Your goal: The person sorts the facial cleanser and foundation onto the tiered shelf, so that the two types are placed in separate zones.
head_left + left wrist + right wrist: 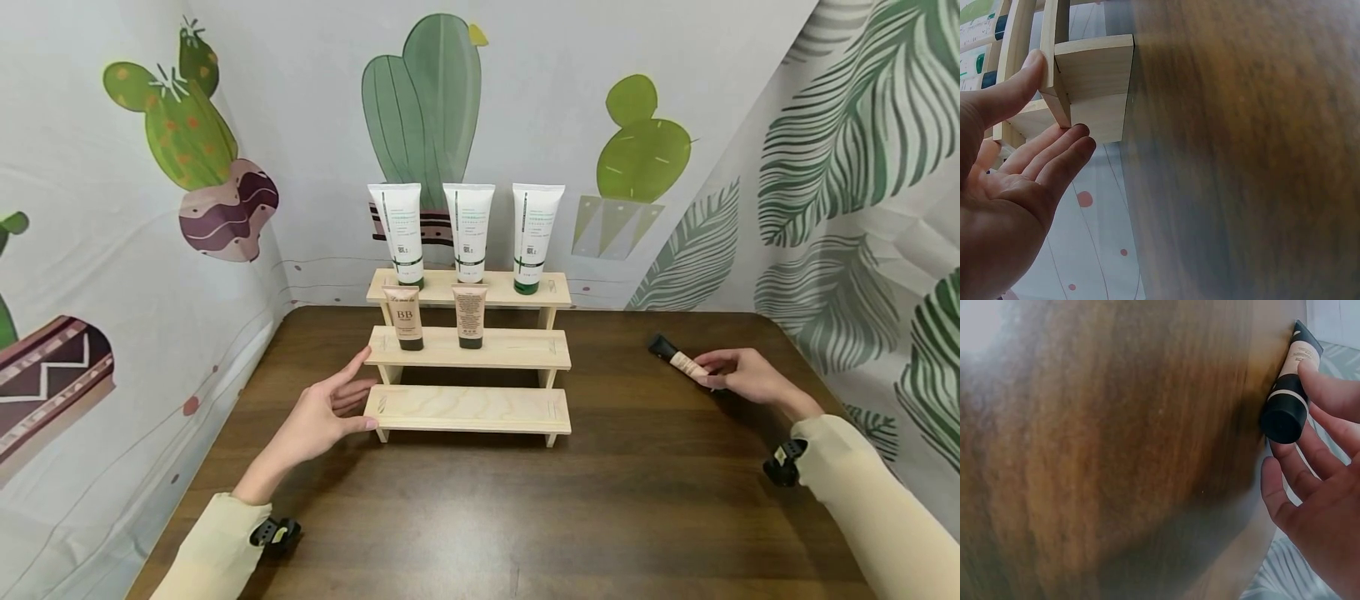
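Observation:
My left hand (313, 417) is at the left end of a three-step wooden display stand (468, 408). Its thumb touches the lowest step's front corner and its index fingertip is at the middle step's edge; the left wrist view shows the fingers (1066, 156) extended beside the stand's side. Far to the right, my right hand (746, 377) pinches a small beige BB cream tube (686, 364) with a black cap, thumb on one side and fingers on the other. The tube (1300, 356) lies tilted low by the tabletop, cap pointing away from the hand.
Three white tubes with green caps, among them a middle one (470, 233), stand along the top step. On the middle step stand two beige tubes, the left one (405, 321) marked BB, the other (469, 317) beside it. Cactus-print cloth (525, 100) hangs behind the brown table (465, 517).

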Demonstrator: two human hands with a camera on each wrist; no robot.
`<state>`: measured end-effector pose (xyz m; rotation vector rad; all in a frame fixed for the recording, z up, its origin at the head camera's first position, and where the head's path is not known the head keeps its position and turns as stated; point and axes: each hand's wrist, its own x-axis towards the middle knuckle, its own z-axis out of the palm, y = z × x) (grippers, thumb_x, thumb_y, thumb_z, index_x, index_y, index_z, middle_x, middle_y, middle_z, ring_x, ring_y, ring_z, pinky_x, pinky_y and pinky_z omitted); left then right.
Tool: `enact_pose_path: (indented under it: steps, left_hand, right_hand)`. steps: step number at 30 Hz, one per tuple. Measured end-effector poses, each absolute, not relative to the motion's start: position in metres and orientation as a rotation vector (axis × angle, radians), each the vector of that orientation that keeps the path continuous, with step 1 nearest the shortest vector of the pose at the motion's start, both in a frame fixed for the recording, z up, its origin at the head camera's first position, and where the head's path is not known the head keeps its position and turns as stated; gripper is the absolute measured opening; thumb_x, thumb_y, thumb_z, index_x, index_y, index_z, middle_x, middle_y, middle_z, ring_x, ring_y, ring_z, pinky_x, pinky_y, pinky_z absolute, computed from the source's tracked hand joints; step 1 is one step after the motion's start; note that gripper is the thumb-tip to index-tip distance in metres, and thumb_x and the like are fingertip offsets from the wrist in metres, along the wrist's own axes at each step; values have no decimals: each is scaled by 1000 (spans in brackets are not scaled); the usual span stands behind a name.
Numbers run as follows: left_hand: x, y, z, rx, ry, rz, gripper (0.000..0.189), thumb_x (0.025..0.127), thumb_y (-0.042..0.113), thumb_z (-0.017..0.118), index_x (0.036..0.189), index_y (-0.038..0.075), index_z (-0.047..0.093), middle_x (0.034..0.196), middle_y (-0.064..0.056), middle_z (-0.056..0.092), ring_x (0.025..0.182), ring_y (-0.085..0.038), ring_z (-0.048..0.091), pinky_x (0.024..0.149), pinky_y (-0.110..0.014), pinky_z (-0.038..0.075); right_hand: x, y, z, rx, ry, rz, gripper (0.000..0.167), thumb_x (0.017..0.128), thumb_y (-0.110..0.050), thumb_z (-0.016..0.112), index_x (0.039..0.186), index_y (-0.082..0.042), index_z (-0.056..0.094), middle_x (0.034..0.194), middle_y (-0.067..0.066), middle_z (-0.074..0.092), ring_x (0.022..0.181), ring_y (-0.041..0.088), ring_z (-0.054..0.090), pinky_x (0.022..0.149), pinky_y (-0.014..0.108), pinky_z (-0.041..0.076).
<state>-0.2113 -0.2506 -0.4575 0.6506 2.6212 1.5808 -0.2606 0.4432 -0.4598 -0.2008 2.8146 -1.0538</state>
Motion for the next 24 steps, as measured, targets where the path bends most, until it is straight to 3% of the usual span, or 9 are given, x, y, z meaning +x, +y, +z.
enact_pose_path:
  steps: [7,24]
  left_hand:
    - [-211,-250,-457,652,2624,1577,110,79,-4,91,167,28,33,139,-26,63,129,-36,63,103,-46,55]
    - [-208,-250,-455,638,2618,1583,109,79,-4,91,167,27,34,138,-27,63,127,-37,63,102,-48,55]
  right_hand:
    - [-260,439,-458,-254,2828,-999,41,100,-15,75,128,13,67,107,18,73,87,15,67,67,24,56]
    - [-268,414,-458,-331,2787,-955,36,99,-19,77,120,10,74,108,17,77,87,15,66,69,24,54]
